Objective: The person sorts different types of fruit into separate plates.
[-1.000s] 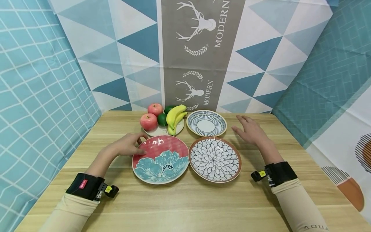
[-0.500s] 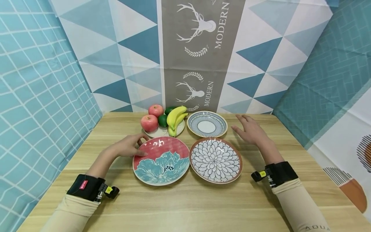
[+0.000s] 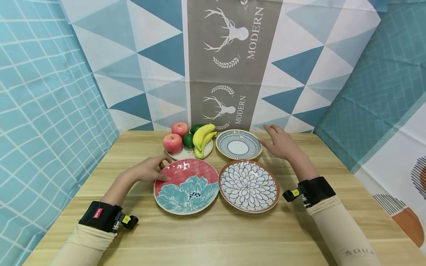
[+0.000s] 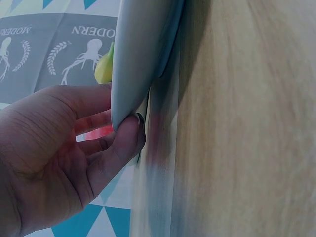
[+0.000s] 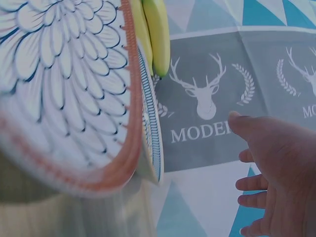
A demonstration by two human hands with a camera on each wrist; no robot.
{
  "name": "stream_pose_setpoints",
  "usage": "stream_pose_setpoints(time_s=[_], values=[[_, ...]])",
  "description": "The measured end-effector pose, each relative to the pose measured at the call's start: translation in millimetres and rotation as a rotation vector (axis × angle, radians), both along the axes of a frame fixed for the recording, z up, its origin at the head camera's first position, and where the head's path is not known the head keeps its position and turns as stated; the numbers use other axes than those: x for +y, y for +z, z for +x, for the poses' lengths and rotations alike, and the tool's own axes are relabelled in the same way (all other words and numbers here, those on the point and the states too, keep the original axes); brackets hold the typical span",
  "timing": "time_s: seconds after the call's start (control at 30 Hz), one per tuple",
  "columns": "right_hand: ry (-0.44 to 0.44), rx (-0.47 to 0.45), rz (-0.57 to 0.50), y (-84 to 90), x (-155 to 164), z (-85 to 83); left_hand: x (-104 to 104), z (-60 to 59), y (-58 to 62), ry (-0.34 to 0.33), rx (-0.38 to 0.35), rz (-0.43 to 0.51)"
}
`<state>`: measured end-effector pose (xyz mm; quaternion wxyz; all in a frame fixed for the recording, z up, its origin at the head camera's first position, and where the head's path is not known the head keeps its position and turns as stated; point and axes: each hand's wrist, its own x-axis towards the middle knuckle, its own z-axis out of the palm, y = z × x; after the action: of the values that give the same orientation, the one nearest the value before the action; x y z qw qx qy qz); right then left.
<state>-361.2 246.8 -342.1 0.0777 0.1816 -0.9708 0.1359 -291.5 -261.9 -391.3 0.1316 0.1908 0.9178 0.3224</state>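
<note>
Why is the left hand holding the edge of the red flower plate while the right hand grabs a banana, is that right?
Not quite. In the head view the right hand is open beside the striped plate, not holding the bananas. The left hand does hold the red flower plate.

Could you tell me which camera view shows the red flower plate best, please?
The head view: the red plate lies whole on the table, its pattern clear, the left hand at its rim. The left wrist view shows only its pale edge and fingertips on the rim. The right wrist view does not show it.
</note>
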Motion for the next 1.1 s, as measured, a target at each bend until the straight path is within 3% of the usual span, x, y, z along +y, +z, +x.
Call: stream_pose_setpoints(time_s=[0.47,1.1], values=[[0.009,-0.012,0.004,21.2,-37.7,-12.7,-0.6,1.2,2.2,0.001,-0.011,0.010],[0.086,-0.083,-0.019,26.6,-97.9,-39.1,0.1,4.2,-0.8,-0.011,0.013,0.022]])
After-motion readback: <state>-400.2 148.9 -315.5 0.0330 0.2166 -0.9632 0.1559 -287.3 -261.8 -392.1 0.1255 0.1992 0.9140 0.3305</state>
